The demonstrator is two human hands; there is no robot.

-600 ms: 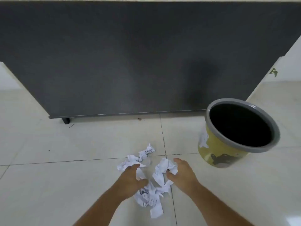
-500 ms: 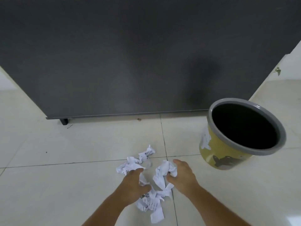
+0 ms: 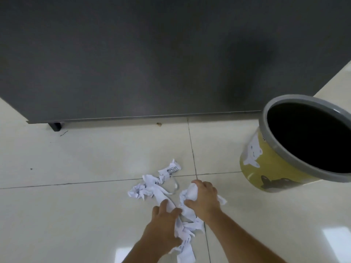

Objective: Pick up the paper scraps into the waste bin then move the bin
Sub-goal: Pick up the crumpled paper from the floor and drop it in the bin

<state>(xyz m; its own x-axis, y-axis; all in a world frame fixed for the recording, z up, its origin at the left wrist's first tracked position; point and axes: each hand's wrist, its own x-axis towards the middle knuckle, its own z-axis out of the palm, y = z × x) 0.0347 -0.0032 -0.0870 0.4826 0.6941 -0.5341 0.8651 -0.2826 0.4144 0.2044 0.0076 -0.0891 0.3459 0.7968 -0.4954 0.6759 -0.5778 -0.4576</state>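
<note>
White crumpled paper scraps [image 3: 150, 188] lie in a heap on the pale tiled floor at lower centre. One printed scrap [image 3: 171, 169] sits at the heap's far edge. My left hand [image 3: 163, 224] presses on the near part of the heap, fingers curled around strips of paper. My right hand [image 3: 204, 199] is closed around a wad of scraps just right of it. A yellow waste bin with a grey rim [image 3: 273, 168] stands to the right, its dark mouth open and facing me.
A large dark grey panel [image 3: 133, 63] stands on small feet [image 3: 55, 126] across the back. Glossy floor tiles [image 3: 76, 205] stretch left and right of the heap. A small brown speck [image 3: 158, 124] lies by the panel's base.
Both hands have closed in on the heap and gathered the scraps tighter. The view has shifted so the bin sits further right.
</note>
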